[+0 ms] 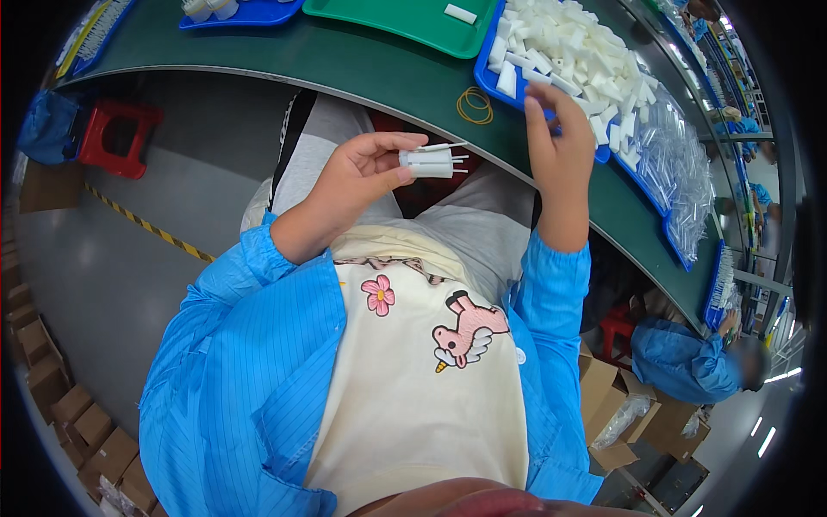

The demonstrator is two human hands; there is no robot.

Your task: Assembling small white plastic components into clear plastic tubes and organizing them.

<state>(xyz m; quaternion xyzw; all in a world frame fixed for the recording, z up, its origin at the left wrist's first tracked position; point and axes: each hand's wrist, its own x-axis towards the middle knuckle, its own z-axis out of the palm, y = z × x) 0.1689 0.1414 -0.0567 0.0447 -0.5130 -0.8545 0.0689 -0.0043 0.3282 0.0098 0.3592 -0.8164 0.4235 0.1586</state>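
Observation:
My left hand point(357, 172) holds a small bundle of white plastic pieces point(424, 164) between thumb and fingers, above my lap. Several thin white rods stick out of its right end. Over the near edge of a blue tray point(495, 82), my right hand point(562, 142) is raised with thumb and fingers apart, and I see nothing in it. Its fingertips are close to the loose white plastic pieces point(568, 43) heaped in that tray. Whether they touch a piece, I cannot tell.
Yellow rubber bands point(475, 105) lie on the green table point(379, 73) left of my right hand. Behind them is a green tray point(396, 19) with one white piece. Clear plastic tubes point(676, 168) fill a tray on the right. A co-worker point(689, 362) sits farther right.

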